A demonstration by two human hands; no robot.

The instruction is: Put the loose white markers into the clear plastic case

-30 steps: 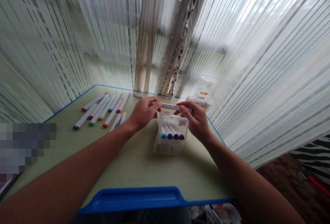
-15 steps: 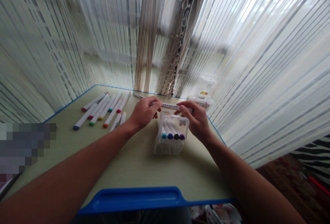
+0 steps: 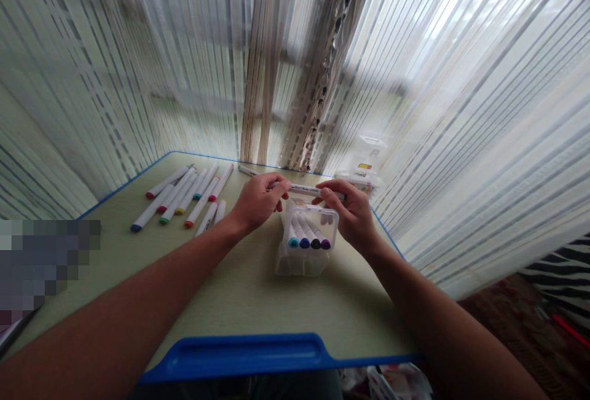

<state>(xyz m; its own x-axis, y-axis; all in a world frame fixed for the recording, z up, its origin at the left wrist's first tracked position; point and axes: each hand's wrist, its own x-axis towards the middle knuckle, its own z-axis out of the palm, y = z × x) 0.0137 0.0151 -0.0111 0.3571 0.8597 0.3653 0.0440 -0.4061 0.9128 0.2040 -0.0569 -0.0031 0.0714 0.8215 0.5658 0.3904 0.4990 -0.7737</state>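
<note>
Marker position: one slim white cylindrical marker [image 3: 304, 190] with dark printing along its barrel was suspended between the two hands, beyond the far rim of an open, clear plastic rectangular case [image 3: 302, 265]. Its height above the case and any contact with it could not be determined.

Hand state: the left hand [image 3: 262, 197] pinched the left portion of the barrel between thumb and fingers. The right hand [image 3: 348, 206] pinched the right portion in the same manner, just beside the right rim of the case. Both hands gripped the marker, so neither was nearer; it lay to the right of the left hand and to the left of the right hand.

Orientation: the long axis ran left to right, nearly level, with the right end appearing slightly nearer. The fingers covered most of both ends, so the capped end could not be identified.

Key relation: the held marker lay crosswise to four white markers [image 3: 310, 232] inside the case. Their axes ran far to near, with cyan, blue, black and purple caps at the near end.

Surroundings: loose white markers with coloured caps [image 3: 179, 198] lay at far left on the pale green, blue-edged tabletop [image 3: 239, 308].
</note>
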